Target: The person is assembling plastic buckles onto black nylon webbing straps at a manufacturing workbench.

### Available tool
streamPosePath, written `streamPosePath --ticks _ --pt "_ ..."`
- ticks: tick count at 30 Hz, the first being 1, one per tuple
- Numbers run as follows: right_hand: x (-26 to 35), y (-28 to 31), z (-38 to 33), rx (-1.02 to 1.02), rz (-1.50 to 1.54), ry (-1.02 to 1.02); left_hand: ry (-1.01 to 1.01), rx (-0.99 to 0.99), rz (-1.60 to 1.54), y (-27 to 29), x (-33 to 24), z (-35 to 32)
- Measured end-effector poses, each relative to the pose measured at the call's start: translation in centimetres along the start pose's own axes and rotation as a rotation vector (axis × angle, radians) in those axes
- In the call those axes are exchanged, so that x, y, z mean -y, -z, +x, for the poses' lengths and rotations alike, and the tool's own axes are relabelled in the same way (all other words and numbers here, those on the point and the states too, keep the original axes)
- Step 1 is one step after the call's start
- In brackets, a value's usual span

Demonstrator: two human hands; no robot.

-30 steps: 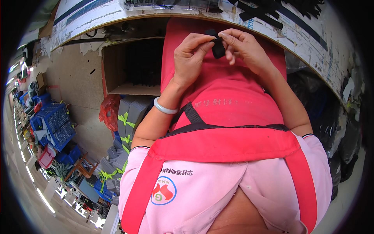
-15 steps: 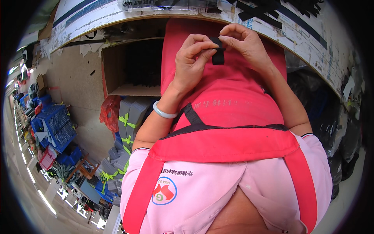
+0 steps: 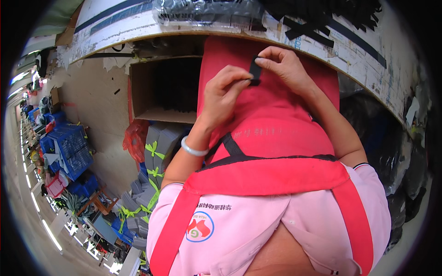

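Both hands meet over a small black strap piece [image 3: 254, 70], a short, flat, dark strip that stands roughly upright against the red fabric [image 3: 271, 124] behind it. The strip looks matte and stiff, narrow, with squared ends; finer detail of its surface is too small to tell. It sits high on the red fabric, just below the near edge of the worktop [image 3: 354, 50], a little right of the middle of that edge.

The right hand [image 3: 287, 69] pinches the strip's upper end between thumb and forefinger, the other fingers curled loosely behind. The left hand [image 3: 225, 94] comes in from below and left, its thumb and forefinger pressed together on the strip's lower end, the remaining fingers folded toward the palm. A pale bracelet [image 3: 193, 149] circles the left wrist.

The red fabric hangs down from the worktop edge toward the person, smooth and bright, crossed lower down by a black band [image 3: 276, 158]. It merges with a red apron [image 3: 276, 177] with broad red straps worn over a pink shirt [image 3: 239, 230].

On the worktop, at its far side, lie a clear bag of dark items [image 3: 207, 11] and a heap of loose black straps [image 3: 331, 18]. Under the worktop, to the left, an open cardboard box [image 3: 161, 87] holds dark contents. Further left and below stand blue crates [image 3: 69, 149] and grey bundles tied with green ribbon [image 3: 152, 165].
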State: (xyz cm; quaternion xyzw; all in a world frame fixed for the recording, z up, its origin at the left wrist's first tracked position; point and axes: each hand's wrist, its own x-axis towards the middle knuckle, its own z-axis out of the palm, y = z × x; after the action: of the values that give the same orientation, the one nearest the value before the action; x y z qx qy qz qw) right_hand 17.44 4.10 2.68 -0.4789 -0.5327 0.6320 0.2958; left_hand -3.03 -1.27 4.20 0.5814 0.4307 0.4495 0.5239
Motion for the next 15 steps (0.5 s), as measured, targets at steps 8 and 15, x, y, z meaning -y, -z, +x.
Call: streamPosePath --ticks 8,15 --pt "-1.2 -0.9 0.6 0.161 0.025 -0.001 0.249 -0.291 0.772 12.4 -0.2 -4.8" --pt "0.6 1.7 1.5 0.084 -0.019 0.106 0.017 -0.208 0.445 9.0 -1.4 4.8"
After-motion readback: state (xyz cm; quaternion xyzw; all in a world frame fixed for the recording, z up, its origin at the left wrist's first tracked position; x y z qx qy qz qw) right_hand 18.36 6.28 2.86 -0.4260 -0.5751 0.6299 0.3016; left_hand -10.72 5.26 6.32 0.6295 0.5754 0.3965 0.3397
